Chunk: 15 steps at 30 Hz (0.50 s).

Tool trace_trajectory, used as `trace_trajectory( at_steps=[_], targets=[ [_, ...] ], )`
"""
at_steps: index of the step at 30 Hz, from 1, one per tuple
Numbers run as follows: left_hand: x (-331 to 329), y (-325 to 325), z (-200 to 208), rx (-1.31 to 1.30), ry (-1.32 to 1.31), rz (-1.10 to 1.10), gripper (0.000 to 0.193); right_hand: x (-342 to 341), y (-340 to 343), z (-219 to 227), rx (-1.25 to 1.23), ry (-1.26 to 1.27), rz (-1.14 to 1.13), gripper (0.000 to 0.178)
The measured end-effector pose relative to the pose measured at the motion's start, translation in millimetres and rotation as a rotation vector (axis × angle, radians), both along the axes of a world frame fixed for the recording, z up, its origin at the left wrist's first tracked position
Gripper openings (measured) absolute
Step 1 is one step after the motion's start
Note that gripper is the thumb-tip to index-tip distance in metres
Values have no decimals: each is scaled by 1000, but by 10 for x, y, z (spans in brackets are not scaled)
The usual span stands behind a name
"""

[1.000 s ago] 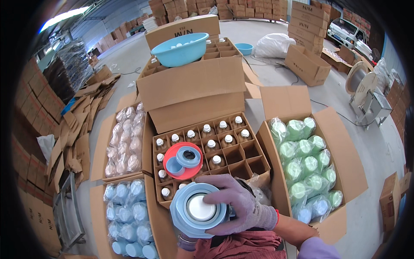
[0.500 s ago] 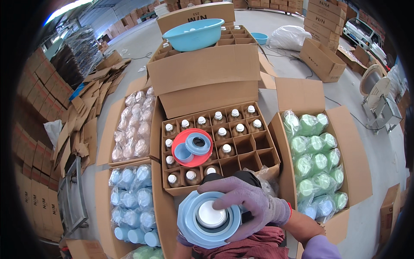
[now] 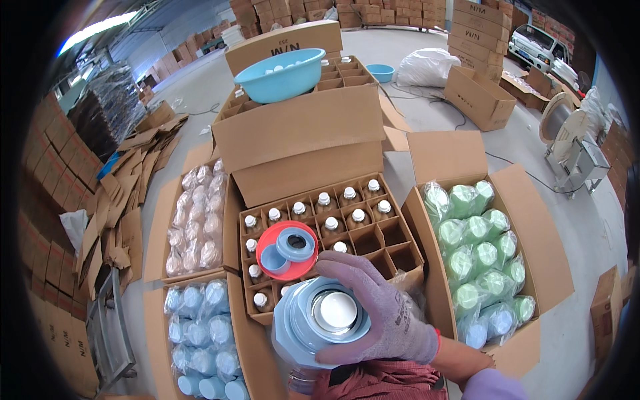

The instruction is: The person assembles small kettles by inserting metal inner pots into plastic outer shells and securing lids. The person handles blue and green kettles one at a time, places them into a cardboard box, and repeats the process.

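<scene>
A light-blue flask-like container (image 3: 290, 327) with a wide faceted body tilts toward me at the lower middle. In its round mouth a white cap (image 3: 339, 311) stands inside a shiny ring. My right hand (image 3: 400, 323), in a purple-grey glove, curls around the right side of the rim, thumb below and fingers above. My left hand (image 3: 303, 380) is beneath the container; only its wrist edge shows and its fingers are hidden. Just beyond, a red round dish (image 3: 303, 267) holds a light-blue cup (image 3: 275, 259) and a light-blue ring-shaped part (image 3: 295, 244).
The dish rests on a divided carton (image 3: 393, 280) of white-capped bottles. At right, a carton (image 3: 433, 287) holds wrapped green and blue cups; at left are cartons of pink (image 3: 193, 230) and blue (image 3: 200, 333) wrapped ones. Behind, a blue basin (image 3: 287, 77) sits on another carton.
My right hand's finger has come off the white cap and now lies along the rim. The container is tilted somewhat differently, and the whole view has shifted.
</scene>
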<state>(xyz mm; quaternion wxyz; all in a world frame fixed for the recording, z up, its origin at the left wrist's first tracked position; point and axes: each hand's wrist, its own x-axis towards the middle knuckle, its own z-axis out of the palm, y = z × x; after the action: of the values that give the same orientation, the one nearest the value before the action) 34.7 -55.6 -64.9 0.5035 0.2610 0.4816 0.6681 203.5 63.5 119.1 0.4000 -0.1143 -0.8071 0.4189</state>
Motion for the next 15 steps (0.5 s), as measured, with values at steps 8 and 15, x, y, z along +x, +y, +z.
trace_trajectory(
  at_steps=[8,15],
  targets=[
    [-137,420,-103,39,-34,-21,46,-392,224,65,39,79,-331,75],
    [-252,601,-277,-29,-85,-83,46,-734,603,-150,-62,-31,-167,73]
  ],
)
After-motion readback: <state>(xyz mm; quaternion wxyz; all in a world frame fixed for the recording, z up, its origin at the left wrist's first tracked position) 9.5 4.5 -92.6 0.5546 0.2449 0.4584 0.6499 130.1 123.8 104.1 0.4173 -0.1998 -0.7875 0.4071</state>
